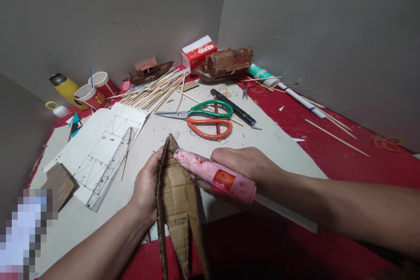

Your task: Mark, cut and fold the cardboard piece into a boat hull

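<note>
My left hand [147, 186] is closed round the left side of a brown cardboard boat hull [179, 183], its pointed end facing away from me. Folded side walls rise along the hull, and strips hang loose at the near end. My right hand [243, 162] grips a pink hot glue gun [213, 173], its nozzle touching or very near the inside of the hull close to the tip. A clear glue stick [285, 213] sticks out of the gun's back. Most of the right hand's fingers are hidden behind the gun.
Scissors [193, 118] with green and orange handles and a black marker [232, 107] lie beyond the hull. At left are a drawing sheet [98, 140] and ruler [110, 168]. Wooden sticks [160, 87], two boat models [229, 63] [151, 70], cups [90, 96] and a yellow bottle [67, 89] stand behind.
</note>
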Tool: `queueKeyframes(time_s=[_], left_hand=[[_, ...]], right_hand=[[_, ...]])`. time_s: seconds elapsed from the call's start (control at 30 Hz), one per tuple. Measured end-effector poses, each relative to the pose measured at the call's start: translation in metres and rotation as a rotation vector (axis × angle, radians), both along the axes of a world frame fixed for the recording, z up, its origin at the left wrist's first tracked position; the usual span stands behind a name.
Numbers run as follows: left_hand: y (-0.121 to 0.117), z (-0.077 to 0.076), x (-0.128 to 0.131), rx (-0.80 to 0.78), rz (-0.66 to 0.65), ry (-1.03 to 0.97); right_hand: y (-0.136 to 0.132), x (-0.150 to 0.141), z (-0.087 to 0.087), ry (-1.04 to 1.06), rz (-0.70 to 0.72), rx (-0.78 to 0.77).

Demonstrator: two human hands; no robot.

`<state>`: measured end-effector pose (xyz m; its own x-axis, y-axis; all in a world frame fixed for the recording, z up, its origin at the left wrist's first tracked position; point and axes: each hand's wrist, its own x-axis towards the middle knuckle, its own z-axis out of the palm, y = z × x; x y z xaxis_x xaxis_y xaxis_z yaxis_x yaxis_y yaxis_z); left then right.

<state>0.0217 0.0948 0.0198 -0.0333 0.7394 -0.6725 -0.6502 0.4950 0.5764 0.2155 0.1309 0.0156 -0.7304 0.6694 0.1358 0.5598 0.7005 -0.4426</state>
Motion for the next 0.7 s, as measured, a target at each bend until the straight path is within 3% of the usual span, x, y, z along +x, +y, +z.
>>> queueKeyframes(time_s=[0.2, 0.43, 0.7], left_hand=[[-0.0015, -0.0008, -0.0007, 0.006, -0.004, 0.026], [-0.0002, -0.0022, -0.0018, 0.034, -0.049, 0.046], [-0.0009, -0.0019, -0.0011, 0.045, -0.012, 0.059]], right_hand=[[-0.0013, 0.0044, 0.0048, -0.039, -0.002, 0.011], [0.0024, 0.0047, 0.0023, 0.067, -0.028, 0.048], [-0.004, 0.0015, 0.0078, -0.056, 0.026, -0.013]])
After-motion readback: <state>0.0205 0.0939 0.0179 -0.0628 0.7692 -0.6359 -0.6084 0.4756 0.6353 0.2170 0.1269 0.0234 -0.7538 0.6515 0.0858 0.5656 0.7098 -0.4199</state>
